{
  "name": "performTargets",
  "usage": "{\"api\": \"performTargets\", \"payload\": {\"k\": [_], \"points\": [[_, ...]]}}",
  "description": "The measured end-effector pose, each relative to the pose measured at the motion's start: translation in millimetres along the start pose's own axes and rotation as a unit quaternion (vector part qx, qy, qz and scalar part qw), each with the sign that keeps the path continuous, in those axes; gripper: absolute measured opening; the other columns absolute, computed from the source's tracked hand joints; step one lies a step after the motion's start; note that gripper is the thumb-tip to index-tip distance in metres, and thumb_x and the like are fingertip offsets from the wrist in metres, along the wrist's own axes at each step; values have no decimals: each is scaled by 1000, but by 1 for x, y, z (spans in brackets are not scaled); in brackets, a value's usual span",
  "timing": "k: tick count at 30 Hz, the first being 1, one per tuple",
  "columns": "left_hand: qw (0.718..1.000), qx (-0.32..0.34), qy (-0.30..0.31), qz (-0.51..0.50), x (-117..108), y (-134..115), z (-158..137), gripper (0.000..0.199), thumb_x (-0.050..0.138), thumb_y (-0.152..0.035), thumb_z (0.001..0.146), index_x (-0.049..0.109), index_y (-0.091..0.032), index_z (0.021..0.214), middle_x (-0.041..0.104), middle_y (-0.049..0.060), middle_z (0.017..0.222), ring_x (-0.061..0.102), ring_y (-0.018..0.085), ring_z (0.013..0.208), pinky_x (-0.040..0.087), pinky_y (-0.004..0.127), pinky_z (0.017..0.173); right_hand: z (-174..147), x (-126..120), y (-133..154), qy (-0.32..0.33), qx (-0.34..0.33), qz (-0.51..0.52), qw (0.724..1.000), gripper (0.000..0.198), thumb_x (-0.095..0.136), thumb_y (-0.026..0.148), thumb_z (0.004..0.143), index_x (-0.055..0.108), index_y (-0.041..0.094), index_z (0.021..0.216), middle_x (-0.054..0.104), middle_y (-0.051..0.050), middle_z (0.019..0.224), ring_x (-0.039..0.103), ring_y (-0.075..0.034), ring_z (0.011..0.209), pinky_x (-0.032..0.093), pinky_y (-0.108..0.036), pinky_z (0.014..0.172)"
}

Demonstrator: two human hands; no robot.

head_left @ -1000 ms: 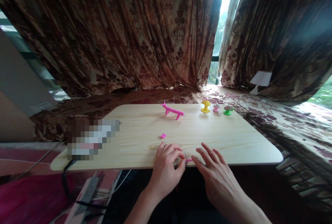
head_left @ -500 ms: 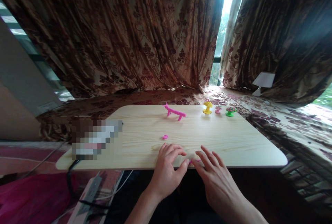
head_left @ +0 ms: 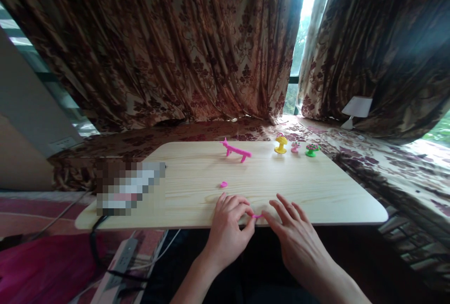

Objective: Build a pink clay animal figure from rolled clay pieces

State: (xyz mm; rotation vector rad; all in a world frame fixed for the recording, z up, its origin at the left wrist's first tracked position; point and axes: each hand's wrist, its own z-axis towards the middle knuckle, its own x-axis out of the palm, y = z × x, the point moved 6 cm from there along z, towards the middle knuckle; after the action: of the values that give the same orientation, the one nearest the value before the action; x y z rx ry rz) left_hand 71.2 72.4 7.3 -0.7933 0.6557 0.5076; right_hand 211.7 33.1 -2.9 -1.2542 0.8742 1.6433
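And the left hand [head_left: 230,224] has its grip pinched on the thin pink strip [head_left: 258,216], by the tabletop's [head_left: 190,212] near edge, lying crosswise toward the loosely spread right hand [head_left: 297,233].

Single view, head-worn camera; set above and behind near edge of table [head_left: 190,168], facing forward and down across it; wide, close range, left hand [head_left: 228,229] and right hand [head_left: 298,233] in foreground at table's near edge; beyond table's far edge, view reaches curtains [head_left: 168,50].
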Motion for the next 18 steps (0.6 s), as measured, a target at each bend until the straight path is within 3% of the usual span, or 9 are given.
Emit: {"api": "performTargets", "payload": {"k": [18], "points": [[1000,-1,4,6,0,1,0,13,56,-14,76,62,-26,75,62,1,91,56,20,94,24,49,105,-13,3,-5,8,2,-35,999,68,41,1,67,44,23,132,41,-8,140,18,-28,136,23,-48,105]]}}
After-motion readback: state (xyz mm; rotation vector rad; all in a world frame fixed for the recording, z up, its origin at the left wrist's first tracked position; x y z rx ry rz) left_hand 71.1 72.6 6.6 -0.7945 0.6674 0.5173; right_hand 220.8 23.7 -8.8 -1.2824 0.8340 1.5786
